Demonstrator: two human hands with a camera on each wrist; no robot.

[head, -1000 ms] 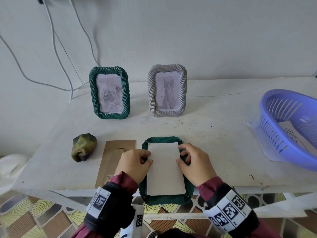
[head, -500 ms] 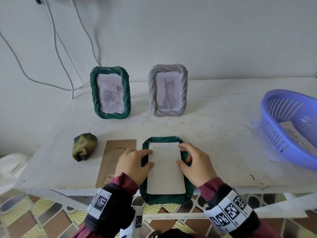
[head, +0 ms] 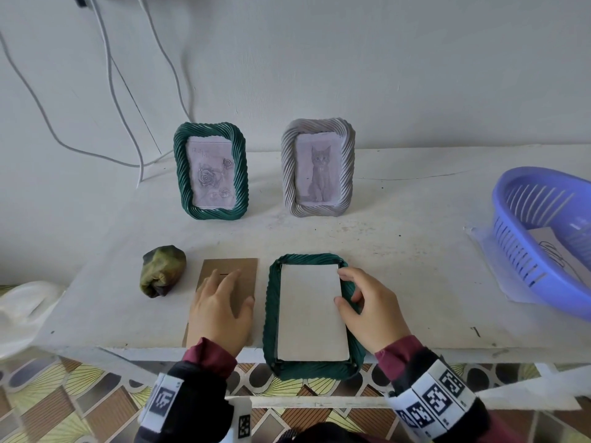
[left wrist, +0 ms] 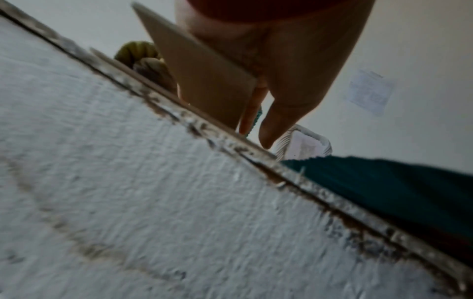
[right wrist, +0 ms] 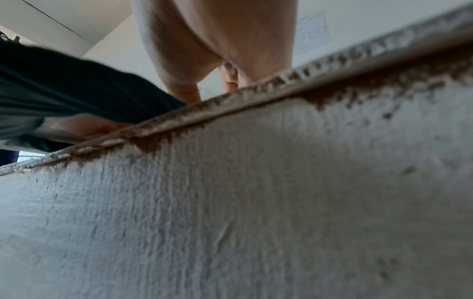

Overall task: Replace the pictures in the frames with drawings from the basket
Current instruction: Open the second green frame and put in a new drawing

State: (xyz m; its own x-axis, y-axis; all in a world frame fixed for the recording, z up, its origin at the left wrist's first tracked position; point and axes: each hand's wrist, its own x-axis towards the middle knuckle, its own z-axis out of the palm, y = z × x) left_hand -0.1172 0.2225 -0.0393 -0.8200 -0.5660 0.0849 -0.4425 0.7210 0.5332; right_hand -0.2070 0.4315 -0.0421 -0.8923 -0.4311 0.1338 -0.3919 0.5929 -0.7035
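A dark green frame [head: 271,314] lies face down at the table's front edge, overhanging it, with a white sheet [head: 311,311] set in its back. My right hand [head: 347,287] sits on its right rim, fingers curled over the rim, thumb and forefinger touching the sheet's edge. My left hand [head: 230,292] lies flat with straight fingers on the brown backing board [head: 230,266] left of the frame. The left wrist view shows that board [left wrist: 204,76] against my palm. The purple basket [head: 543,238] at the far right holds a drawing [head: 556,254].
Against the wall stand a green frame with a rose picture [head: 211,171] and a grey frame with a cat picture [head: 318,167]. A green-yellow lump [head: 163,270] lies left of the board. A paper [head: 486,247] lies under the basket. Cables hang down the wall.
My left hand has left the frame's left rim and moved left onto the brown board. The right hand stays at the right rim, its fingers slightly shifted.
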